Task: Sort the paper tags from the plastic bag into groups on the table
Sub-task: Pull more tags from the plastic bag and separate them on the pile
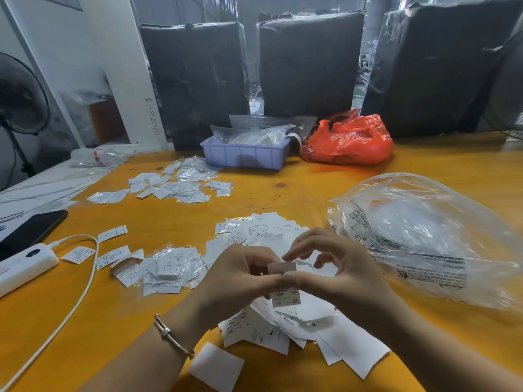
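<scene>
On the yellow bench [311, 188] we count, from the left, one dark phone [31, 230], one white power strip [25, 264] with its cable, then four loose heaps of paper tags: a far heap [175, 185], a left heap [167, 267], a middle heap [263, 230] and a near heap [297, 329] under our hands. Our left hand [240, 281] and right hand [336, 267] meet over the near heap, the fingers of both pinching one tag [285, 295] marked XL. Behind stand one blue tray [243, 157] and one red bag [351, 140]. On the right lies one clear plastic bag [424, 236]; its contents are hard to make out. Most tag print is too small to read, and our palms hide part of the heaps.
</scene>
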Motion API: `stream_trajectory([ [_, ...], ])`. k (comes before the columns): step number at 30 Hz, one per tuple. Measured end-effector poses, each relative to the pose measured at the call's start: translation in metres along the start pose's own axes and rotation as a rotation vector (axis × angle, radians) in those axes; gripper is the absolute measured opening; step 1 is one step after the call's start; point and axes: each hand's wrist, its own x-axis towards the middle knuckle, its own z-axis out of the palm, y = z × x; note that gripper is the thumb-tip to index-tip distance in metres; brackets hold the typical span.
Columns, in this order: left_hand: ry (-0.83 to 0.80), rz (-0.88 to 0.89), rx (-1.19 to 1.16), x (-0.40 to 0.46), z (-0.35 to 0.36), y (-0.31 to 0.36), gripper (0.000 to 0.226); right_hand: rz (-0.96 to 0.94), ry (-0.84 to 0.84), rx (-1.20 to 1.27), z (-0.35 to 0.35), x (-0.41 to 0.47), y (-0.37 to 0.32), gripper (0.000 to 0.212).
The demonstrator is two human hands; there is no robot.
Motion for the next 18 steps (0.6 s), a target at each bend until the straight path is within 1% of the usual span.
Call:
stream_trajectory([
  [2, -0.009, 0.02, 0.038, -0.001, 0.002, 0.0, 0.015, -0.013, 0.023, -0.02, 0.0, 0.001, 0.0, 0.008],
  [5, 0.009, 0.02, 0.004, -0.002, 0.001, 0.002, 0.026, -0.017, 0.095, 0.037, -0.004, 0.003, 0.002, 0.007],
  [7, 0.054, -0.004, -0.036, -0.003, -0.003, 0.005, 0.028, -0.011, 0.197, 0.161, -0.006, 0.005, 0.004, 0.008],
  [9, 0.113, -0.041, -0.06, -0.003, -0.006, 0.005, 0.024, 0.012, 0.341, 0.276, -0.011, 0.007, 0.008, 0.007],
  [11, 0.192, -0.06, -0.083, -0.002, -0.007, 0.004, 0.018, 0.046, 0.437, 0.3, -0.015, 0.008, 0.013, 0.004],
  [12, 0.225, -0.065, -0.106, -0.001, -0.007, 0.004, 0.024, 0.064, 0.455, 0.287, -0.017, 0.008, 0.016, 0.005],
  [15, 0.255, -0.075, -0.143, 0.0, -0.006, 0.004, 0.064, 0.103, 0.436, 0.264, -0.017, 0.006, 0.018, 0.024],
  [16, 0.243, -0.076, -0.151, 0.0, -0.006, 0.004, 0.072, 0.101, 0.425, 0.266, -0.016, 0.006, 0.017, 0.03],
  [18, 0.209, -0.094, -0.176, 0.0, -0.005, 0.004, 0.077, 0.088, 0.412, 0.25, -0.016, 0.005, 0.015, 0.038],
])
